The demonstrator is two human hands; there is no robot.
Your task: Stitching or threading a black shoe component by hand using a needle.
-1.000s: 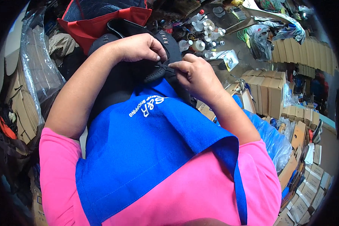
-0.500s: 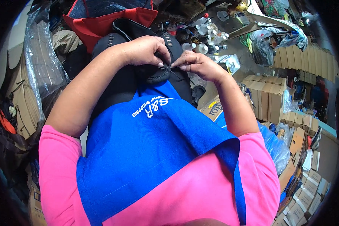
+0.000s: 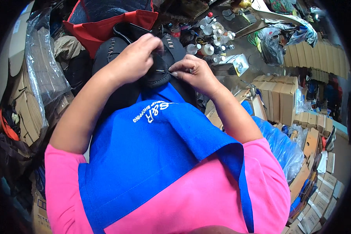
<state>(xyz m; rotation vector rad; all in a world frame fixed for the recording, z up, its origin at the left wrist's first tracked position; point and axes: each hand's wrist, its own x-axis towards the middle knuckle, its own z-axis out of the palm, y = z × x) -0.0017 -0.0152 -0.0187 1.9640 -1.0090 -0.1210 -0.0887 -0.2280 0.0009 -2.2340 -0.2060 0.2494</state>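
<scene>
On my lap lies a black piece [image 3: 156,81] with a thick stitched rim; it looks like part of a shoe. A thin, light, needle-like pin [image 3: 160,70] shows against it. My right hand [image 3: 194,73] has thumb and forefinger pinched at the rim, just right of the pin. Farther left, my left hand [image 3: 138,58] is closed, its fingers curled over the black material; what they hold is hidden. A blue apron [image 3: 156,152] covers my front and reaches up to the black piece.
A red bag [image 3: 105,29] with a silvery lining stands open beyond my knees. Several bottles [image 3: 216,35] are at the far right of my legs. Stacked cardboard [image 3: 277,95] lies to the right, with plastic-wrapped cardboard [image 3: 45,58] to the left.
My left hand has moved left, away from the stitched rim, its fingers curled in. My right hand has shifted slightly left and down and stays at the rim. The pin now shows plainly.
</scene>
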